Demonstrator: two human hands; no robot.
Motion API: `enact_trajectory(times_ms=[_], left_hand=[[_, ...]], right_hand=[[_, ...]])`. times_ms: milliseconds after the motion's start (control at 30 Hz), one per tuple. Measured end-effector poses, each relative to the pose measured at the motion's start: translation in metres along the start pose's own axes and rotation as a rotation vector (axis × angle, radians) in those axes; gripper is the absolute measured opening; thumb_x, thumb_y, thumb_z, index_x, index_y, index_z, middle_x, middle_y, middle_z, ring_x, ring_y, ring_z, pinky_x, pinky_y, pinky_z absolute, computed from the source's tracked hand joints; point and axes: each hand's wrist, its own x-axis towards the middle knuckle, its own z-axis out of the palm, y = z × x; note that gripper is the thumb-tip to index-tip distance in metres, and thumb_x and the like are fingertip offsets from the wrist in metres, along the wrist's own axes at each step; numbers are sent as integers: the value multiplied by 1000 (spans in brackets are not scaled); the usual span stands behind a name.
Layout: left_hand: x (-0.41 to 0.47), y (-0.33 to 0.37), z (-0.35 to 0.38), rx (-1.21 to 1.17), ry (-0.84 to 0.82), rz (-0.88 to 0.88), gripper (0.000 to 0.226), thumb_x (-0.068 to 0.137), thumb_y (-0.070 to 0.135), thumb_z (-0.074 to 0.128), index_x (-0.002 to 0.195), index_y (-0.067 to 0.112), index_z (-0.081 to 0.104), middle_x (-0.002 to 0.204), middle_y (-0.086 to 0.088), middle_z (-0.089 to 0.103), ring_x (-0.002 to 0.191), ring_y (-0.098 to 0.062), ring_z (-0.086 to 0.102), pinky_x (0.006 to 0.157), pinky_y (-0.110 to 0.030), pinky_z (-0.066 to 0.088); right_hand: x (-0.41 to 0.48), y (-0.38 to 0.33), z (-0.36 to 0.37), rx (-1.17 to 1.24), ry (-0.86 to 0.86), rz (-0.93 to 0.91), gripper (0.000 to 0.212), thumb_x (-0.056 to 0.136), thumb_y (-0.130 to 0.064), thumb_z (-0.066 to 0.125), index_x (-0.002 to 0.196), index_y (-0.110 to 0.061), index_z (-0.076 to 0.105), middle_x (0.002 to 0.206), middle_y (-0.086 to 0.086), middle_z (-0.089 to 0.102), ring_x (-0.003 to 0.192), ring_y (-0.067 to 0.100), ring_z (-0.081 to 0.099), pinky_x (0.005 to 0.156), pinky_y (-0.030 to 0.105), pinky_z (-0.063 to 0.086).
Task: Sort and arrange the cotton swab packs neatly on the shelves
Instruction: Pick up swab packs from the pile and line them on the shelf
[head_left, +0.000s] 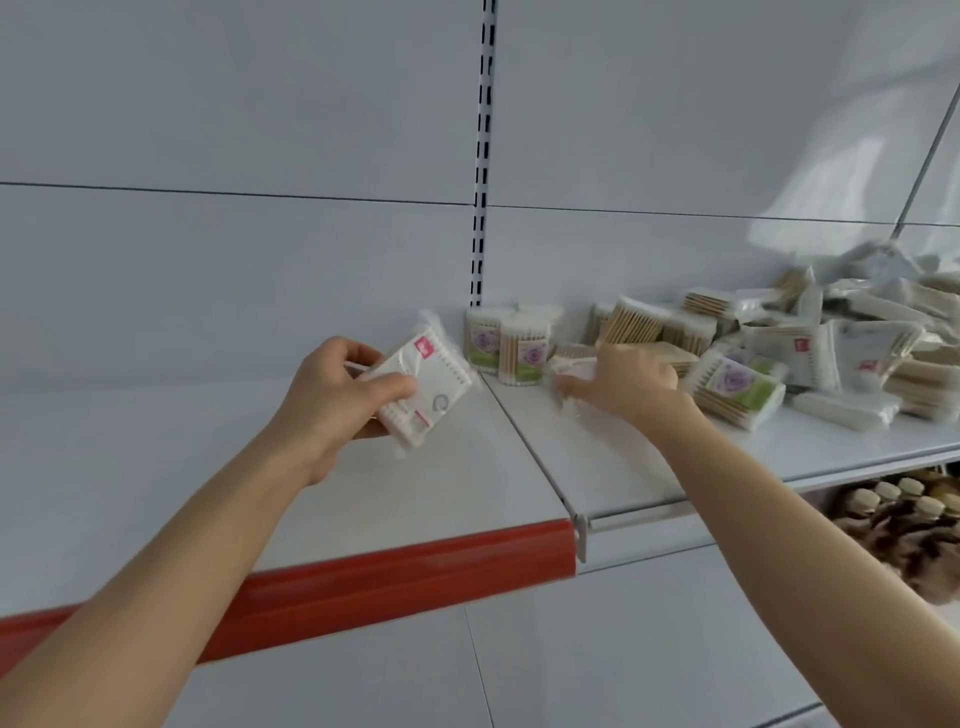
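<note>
The single head-worn camera looks forward and slightly down, close to the white shelf (130, 457).

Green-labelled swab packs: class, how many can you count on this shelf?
3. Two green-labelled packs stand side by side near the slotted post; a third lies at the near edge of the pile. More may be hidden.

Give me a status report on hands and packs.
Left hand holds white pack. Right hand grips clear pack. Loose pile crowds right shelf.
</note>
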Motion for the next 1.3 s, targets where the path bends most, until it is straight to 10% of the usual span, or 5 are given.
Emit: enact_trajectory(times_ms=[433,633,867,1300], left_hand=[[-15,5,-49,-292,90,10,24,86,1,59,108,9,56,97,-10,66,84,-22,67,74,-35,56],[-37,2,-97,-358,89,58,52,66,26,73,112,13,51,100,-8,68,84,-17,70,76,-30,57],[-49,-16,-199,-233,173,51,45,73,12,75,111,15,51,100,-6,67,82,-15,69,72,-26,56],[-58,-39,-333,-417,167,71,55,53,31,71,102,14,53,88,0,69,81,-13,69,74,-29,58]], right_hand=[[-40,-77,-39,1322,-333,-325,28,78,-14,71,101,-9,58,95,8,67,84,20,67,73,31,58],[-82,-165,-40,1282,-343,-463,16,76,-24,73,79,-14,62,68,-4,67,62,7,64,68,34,58],[-119,-261,-37,1360,-425,-463,39,84,-50,53,102,-16,56,90,4,65,76,15,66,69,33,56],[-180,-359,-19,1356,-553,-415,17,83,-7,62,98,-14,61,77,5,70,68,15,66,67,31,58]])
